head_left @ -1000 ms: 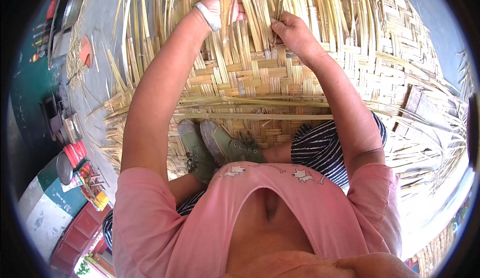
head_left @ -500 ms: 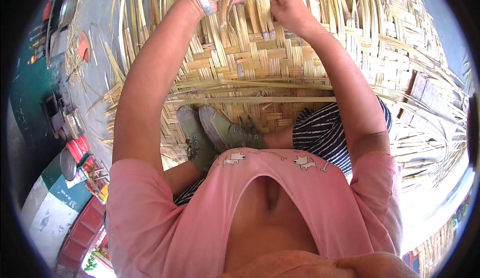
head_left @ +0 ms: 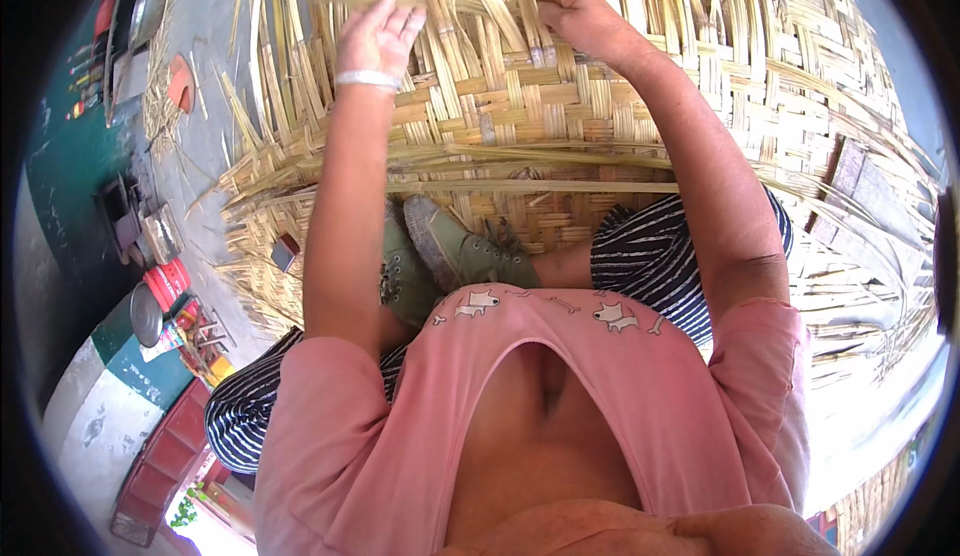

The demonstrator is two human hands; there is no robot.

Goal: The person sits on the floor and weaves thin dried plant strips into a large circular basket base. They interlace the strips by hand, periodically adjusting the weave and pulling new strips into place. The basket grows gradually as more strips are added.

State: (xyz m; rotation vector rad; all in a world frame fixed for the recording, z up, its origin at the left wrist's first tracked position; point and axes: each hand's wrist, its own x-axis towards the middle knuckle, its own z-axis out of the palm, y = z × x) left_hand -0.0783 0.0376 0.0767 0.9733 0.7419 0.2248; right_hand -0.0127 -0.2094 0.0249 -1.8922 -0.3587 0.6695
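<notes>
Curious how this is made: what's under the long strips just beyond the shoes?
The woven mat shows on both sides of the long strips; whatever lies beneath them is covered.

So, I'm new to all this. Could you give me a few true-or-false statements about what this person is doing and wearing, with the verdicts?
1. The left hand and the right hand are apart. True.
2. A white band circles the right wrist. False: it circles the left wrist.
3. Long crosswise strips lie over the woven mat, between the hands and the green shoes. True.
4. Both hands are touching the shoes. False: they are farther out, by the lengthwise strips.
5. The trousers are plain red. False: they are dark with white stripes.
6. The shirt is pink. True.
</notes>
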